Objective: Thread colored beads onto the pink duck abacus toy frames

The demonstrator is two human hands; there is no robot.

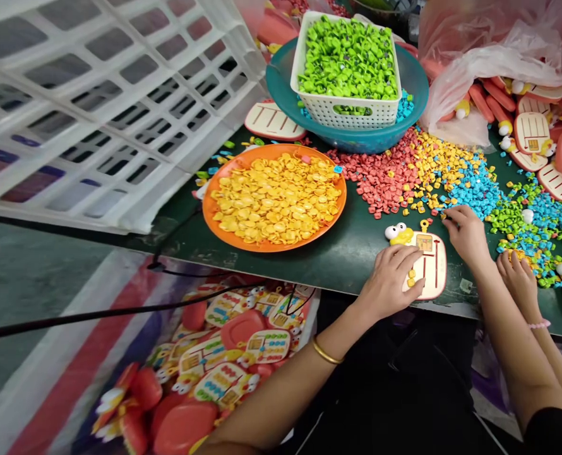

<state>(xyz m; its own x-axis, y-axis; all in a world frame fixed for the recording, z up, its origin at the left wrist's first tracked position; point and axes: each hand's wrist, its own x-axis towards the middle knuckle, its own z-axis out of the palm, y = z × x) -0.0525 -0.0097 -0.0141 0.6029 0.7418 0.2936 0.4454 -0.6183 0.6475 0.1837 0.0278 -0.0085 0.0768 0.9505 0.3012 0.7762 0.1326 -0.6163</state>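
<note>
A cream toy board (433,262) with a yellow duck head and red rails lies at the near edge of the dark green table (352,253). My left hand (391,281), with a gold bangle on its wrist, lies over the board's left side, fingers curled down onto it beside small yellow beads. My right hand (465,232) is just beyond the board at the edge of the loose yellow and blue pieces (451,180), its fingertips pinched together on something too small to make out.
Another person's hand (518,281) with a pink bracelet rests to my right. An orange plate of yellow pieces (215,218), a white basket of green pieces (328,110) in a teal bowl (281,82), a red pile (385,177) and a white crate (96,95) are on the table. Finished toys (233,354) lie below.
</note>
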